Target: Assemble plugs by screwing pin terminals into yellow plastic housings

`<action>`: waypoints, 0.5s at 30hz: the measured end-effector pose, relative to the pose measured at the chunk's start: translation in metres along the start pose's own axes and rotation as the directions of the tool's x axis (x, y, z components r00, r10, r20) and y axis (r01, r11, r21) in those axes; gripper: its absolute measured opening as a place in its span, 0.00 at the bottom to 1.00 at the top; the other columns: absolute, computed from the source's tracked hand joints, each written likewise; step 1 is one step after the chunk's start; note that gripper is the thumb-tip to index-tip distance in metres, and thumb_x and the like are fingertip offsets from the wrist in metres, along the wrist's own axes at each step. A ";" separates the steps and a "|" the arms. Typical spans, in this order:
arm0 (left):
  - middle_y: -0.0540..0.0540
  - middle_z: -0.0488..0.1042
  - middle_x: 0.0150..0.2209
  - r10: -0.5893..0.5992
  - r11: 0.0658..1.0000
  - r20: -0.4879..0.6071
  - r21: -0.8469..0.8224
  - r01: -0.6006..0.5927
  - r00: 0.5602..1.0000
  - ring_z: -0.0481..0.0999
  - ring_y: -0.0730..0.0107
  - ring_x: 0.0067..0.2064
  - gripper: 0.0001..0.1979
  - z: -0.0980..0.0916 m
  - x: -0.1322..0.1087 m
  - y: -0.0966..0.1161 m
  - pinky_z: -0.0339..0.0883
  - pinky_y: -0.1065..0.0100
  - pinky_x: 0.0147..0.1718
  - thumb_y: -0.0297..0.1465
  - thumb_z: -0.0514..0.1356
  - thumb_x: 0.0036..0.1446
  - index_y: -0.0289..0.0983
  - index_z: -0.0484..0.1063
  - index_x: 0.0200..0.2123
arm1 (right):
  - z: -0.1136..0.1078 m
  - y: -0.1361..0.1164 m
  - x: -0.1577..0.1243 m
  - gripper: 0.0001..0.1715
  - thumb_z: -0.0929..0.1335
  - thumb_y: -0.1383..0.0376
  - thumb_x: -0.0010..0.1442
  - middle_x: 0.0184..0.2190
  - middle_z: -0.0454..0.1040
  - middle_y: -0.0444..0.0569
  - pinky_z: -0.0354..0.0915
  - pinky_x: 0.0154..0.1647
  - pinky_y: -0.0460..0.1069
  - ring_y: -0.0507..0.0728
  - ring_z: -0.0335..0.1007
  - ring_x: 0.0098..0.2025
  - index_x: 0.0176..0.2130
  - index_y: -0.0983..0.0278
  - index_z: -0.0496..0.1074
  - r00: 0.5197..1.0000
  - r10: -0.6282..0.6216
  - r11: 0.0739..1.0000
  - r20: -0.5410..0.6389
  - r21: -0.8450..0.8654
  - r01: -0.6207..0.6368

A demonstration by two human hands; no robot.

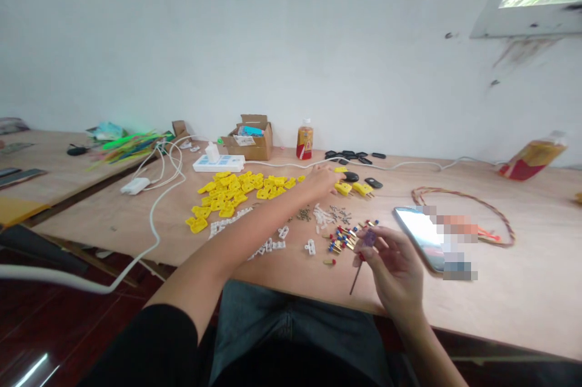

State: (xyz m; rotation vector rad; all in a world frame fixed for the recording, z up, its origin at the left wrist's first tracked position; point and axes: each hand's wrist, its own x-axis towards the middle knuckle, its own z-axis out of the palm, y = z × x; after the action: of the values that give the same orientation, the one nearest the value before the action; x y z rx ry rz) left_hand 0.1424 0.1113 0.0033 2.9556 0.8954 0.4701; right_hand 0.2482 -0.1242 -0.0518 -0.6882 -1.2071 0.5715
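- The left hand [325,182] is reaching toward 12 o'clock, its fingers touching or just beside a yellow plastic plug [343,188]; whether they are gripping it is impossible to tell.
- The right hand [391,272] is pinching a purple-handled screwdriver [370,238] at 1 o'clock.
- Colour-tipped brass pins [342,240] are lying between the hands.
- Yellow plug housings [236,190] are heaping at 11 o'clock.

The person wears a black short-sleeved top [140,344] and jeans [291,320] (faded grey-blue denim).
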 end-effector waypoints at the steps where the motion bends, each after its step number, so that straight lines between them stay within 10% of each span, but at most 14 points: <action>1: 0.35 0.82 0.52 0.000 1.000 0.012 0.018 -0.001 1.000 0.75 0.43 0.60 0.23 0.007 0.010 0.000 0.65 0.49 0.59 0.27 0.71 0.60 0.38 0.79 0.59 | 0.000 0.000 0.000 0.17 0.74 0.69 0.66 0.40 0.81 0.46 0.78 0.25 0.47 0.55 0.79 0.35 0.52 0.52 0.79 1.000 -0.004 1.000 0.000 -0.003 0.004; 6: 0.39 0.82 0.52 0.003 0.998 0.049 0.060 -0.006 0.999 0.75 0.47 0.60 0.16 0.027 0.024 -0.005 0.61 0.50 0.60 0.27 0.68 0.64 0.41 0.81 0.55 | -0.004 -0.005 -0.001 0.13 0.67 0.66 0.74 0.44 0.81 0.48 0.74 0.26 0.47 0.54 0.78 0.35 0.53 0.52 0.76 1.000 -0.014 0.990 0.012 -0.139 0.016; 9: 0.41 0.82 0.55 0.016 0.998 0.053 0.064 -0.020 0.998 0.74 0.48 0.62 0.17 0.028 0.020 -0.007 0.61 0.52 0.60 0.29 0.67 0.66 0.42 0.80 0.57 | -0.009 -0.014 0.002 0.14 0.64 0.65 0.76 0.48 0.82 0.51 0.77 0.40 0.51 0.58 0.80 0.44 0.55 0.54 0.76 0.978 0.027 0.895 0.208 -0.441 0.069; 15: 0.39 0.84 0.50 0.057 0.997 0.015 0.058 -0.058 0.998 0.81 0.52 0.54 0.17 0.015 0.014 0.006 0.69 0.58 0.56 0.26 0.68 0.63 0.38 0.81 0.55 | -0.008 -0.010 0.003 0.10 0.68 0.63 0.72 0.43 0.83 0.52 0.76 0.42 0.56 0.64 0.84 0.42 0.48 0.58 0.79 0.755 0.356 0.498 0.551 -0.795 0.346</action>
State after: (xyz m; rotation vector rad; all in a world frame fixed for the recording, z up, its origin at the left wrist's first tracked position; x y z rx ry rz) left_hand 0.1611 0.1151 -0.0062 3.0404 0.8396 0.4335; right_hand 0.2575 -0.1303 -0.0437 -1.4436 -2.2542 0.1173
